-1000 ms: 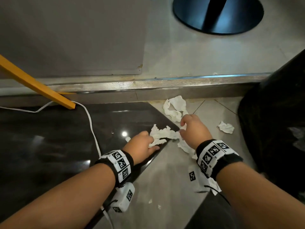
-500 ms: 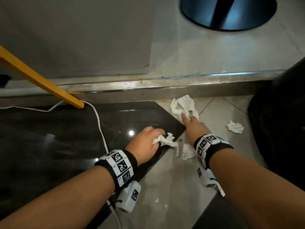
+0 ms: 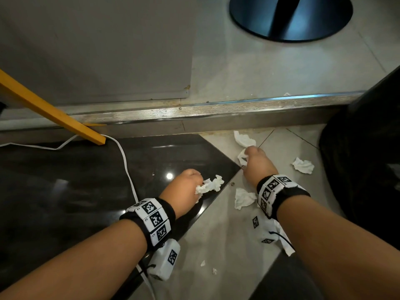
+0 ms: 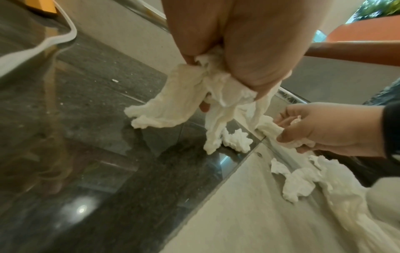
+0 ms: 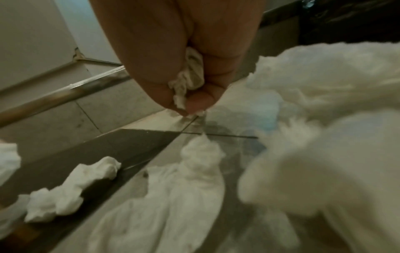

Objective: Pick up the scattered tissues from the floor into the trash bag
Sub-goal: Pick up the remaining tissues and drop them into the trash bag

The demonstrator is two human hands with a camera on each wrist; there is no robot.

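Note:
Crumpled white tissues lie on the floor by a step. My left hand (image 3: 197, 184) grips a wad of tissue (image 3: 211, 184) just above the dark glossy tile; the left wrist view shows the wad (image 4: 190, 95) hanging from my curled fingers. Farther forward, my right hand (image 3: 249, 155) pinches a tissue (image 3: 242, 158), seen bunched in the fingers (image 5: 190, 80) in the right wrist view. Loose tissues lie near the step (image 3: 243, 138), between my wrists (image 3: 243, 198) and to the right (image 3: 303, 166). The black trash bag (image 3: 363, 161) stands at the right edge.
A metal-edged step (image 3: 216, 108) crosses ahead, with a round black pedestal base (image 3: 290, 16) beyond it. A yellow bar (image 3: 54, 114) slants down at left, and a white cable (image 3: 127, 169) runs across the dark tile. Small tissue scraps (image 3: 203, 263) lie near my left wrist.
My right hand let go of the middle tissue, reached forward to the tissue by the step and curled onto a piece. My left hand kept its wad. One tissue stays between the wrists.

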